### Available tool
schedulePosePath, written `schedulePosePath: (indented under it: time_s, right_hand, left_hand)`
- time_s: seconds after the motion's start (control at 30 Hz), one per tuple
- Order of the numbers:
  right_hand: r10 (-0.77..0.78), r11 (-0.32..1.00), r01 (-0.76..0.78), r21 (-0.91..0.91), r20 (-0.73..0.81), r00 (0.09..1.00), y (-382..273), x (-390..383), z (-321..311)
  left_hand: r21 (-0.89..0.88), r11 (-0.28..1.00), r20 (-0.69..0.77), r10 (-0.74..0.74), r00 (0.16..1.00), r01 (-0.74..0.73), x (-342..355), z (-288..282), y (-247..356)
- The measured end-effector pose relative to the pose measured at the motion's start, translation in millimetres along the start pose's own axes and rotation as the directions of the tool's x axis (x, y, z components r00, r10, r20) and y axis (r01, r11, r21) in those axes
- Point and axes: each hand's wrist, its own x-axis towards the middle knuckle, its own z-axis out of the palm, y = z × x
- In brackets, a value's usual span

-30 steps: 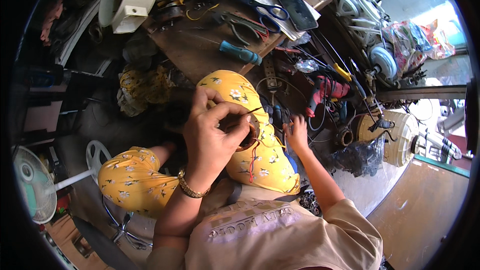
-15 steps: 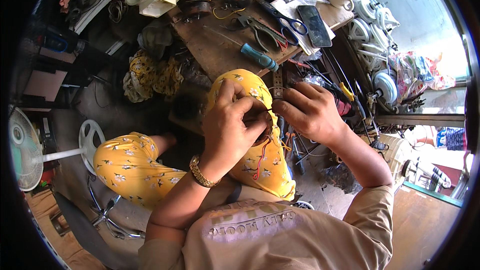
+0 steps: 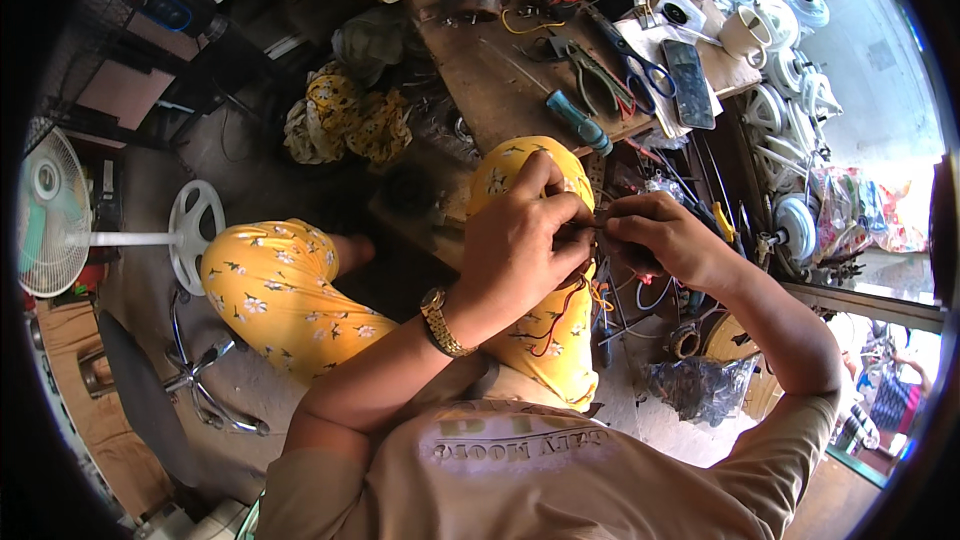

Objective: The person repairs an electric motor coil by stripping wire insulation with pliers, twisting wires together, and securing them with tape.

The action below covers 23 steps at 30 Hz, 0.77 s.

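Over the knee of my yellow flowered trousers [image 3: 560, 350], both my hands meet, fingertips close together. My left hand [image 3: 535, 240], with a gold wristwatch [image 3: 440, 324], is closed in a pinch on a thin dark wire. From the right, my right hand [image 3: 668, 238] pinches the same wire [image 3: 598, 228], little of which shows between the fingertips. Below my left hand hang a dark red wire [image 3: 546, 338] and a short yellow wire [image 3: 600, 296]. The part they come from is mostly hidden behind my fingers.
Ahead, a wooden bench [image 3: 480, 90] holds a blue-handled screwdriver [image 3: 578, 122], pliers [image 3: 594, 78], scissors [image 3: 650, 75], a phone [image 3: 688, 85] and a mug [image 3: 745, 35]. A white fan [image 3: 55, 205] lies at left. White plastic parts [image 3: 790, 90] are stacked at right; a clear plastic bag [image 3: 700, 390] lies below.
The view has shifted, so the bench appears farther right. My hands have come closer together, and the right fingers have turned to a tighter pinch beside the left fingertips.
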Motion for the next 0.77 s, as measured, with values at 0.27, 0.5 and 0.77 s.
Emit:
schedulePosePath:
  time_s: [0.27,0.5,0.77]
  right_hand:
    - [-0.153,0.902,0.11,-0.418,-0.07,0.986,-8.4,-7.9,6.3]
    - [-0.713,-0.245,0.334,-0.91,0.402,0.574,-1.7,-9.6,-0.8]
    - [0.075,0.977,-0.061,-0.204,0.061,0.995,-0.5,0.1,-10.5]
  left_hand:
    - [-0.021,1.0,0.021,-0.017,1.0,0.017,0.1,-1.2,0.4]
    - [-0.08,0.997,-0.004,-0.007,1.0,0.007,-1.1,4.5,-1.7]
    - [-0.058,0.998,0.008,0.01,1.0,-0.009,-1.3,3.3,-2.0]
